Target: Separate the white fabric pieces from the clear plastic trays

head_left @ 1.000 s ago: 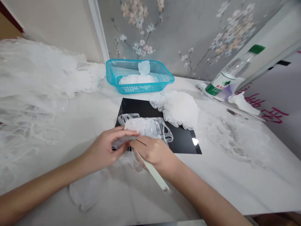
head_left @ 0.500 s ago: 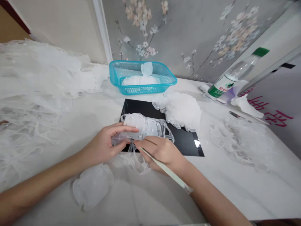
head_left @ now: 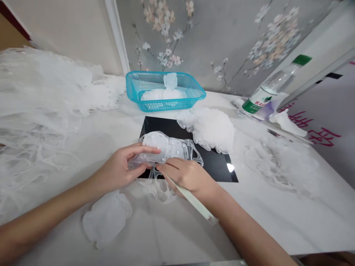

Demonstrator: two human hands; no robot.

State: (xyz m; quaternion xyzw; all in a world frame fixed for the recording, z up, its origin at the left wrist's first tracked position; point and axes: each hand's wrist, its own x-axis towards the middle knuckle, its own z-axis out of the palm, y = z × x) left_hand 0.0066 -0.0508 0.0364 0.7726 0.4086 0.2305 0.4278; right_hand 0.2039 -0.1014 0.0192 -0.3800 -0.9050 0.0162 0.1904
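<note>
Translucent moulded strip (head_left: pixel 166 149), studded with small white dots, lies at the near edge of the black mat (head_left: pixel 216 162) in the middle of the bench (head_left: pixel 277 214), held between both hands. Left to right: heaped white webbing (head_left: pixel 36 111) covers the far left of the bench; a loose translucent piece (head_left: pixel 107 218) lies near the left forearm. Left hand (head_left: pixel 122 171) is closed in a pinch on the strip's near-left end, thumb under, fingers over the top. Right hand (head_left: pixel 188 177) is closed around a thin white stick tool (head_left: pixel 191 201), its working tip hidden under the fingers at the strip's near edge; the handle trails back along the wrist. Judgement: the step looks like fine picking or trimming along the strip's edge; it should go best with the left pinch kept close to the working spot so the soft material stays taut, the tool held low and shallow, and the dark mat kept behind the piece for contrast. Long axis of the strip runs roughly left-right, tilted slightly so the left end sits lifted in the fingers and the right end rests flat on the mat, dotted face up. Farther back stands a blue basket (head_left: pixel 194 99) with white pieces; right of the mat, a white pile (head_left: pixel 215 129), then a green-capped bottle (head_left: pixel 273 87) lying tilted.
</note>
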